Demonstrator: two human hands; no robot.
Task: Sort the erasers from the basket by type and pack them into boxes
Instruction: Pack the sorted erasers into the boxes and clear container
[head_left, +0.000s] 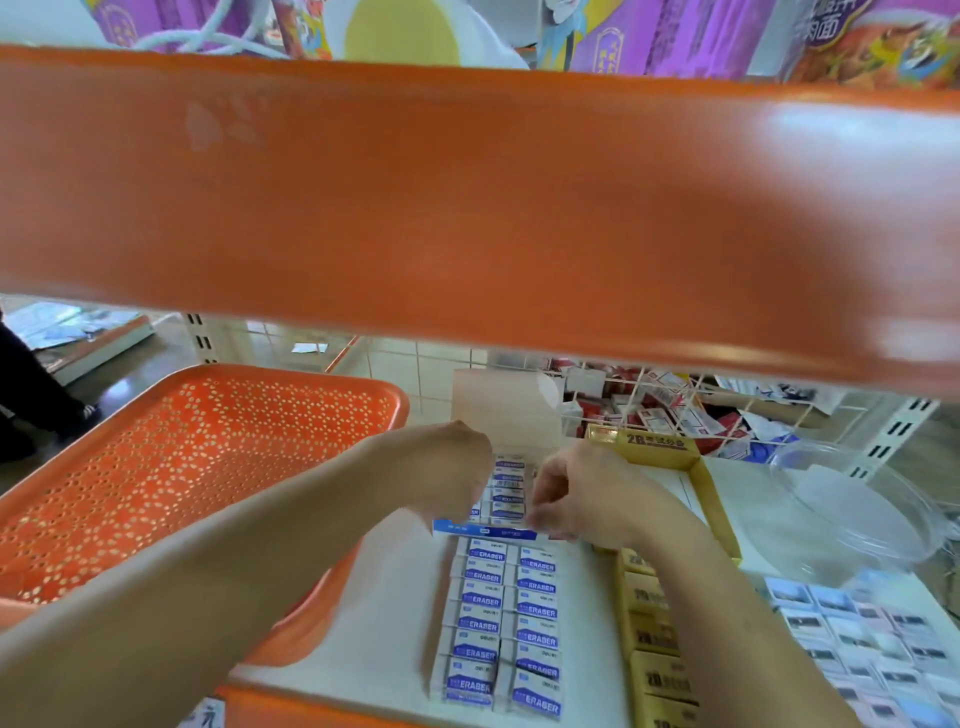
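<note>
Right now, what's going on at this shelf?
A person is packing erasers. The left hand and right hand are both at the blue box, which is already partly filled. Blur hides what the fingers hold. Two rows of blue-label erasers lie in front of it, with yellow erasers beside them, near the yellow box. The orange basket on the left shows no erasers in its visible part.

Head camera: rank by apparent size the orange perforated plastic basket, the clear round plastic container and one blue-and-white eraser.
Largest: orange perforated plastic basket.
Middle: clear round plastic container.
Smallest: blue-and-white eraser, by a clear margin.
</note>
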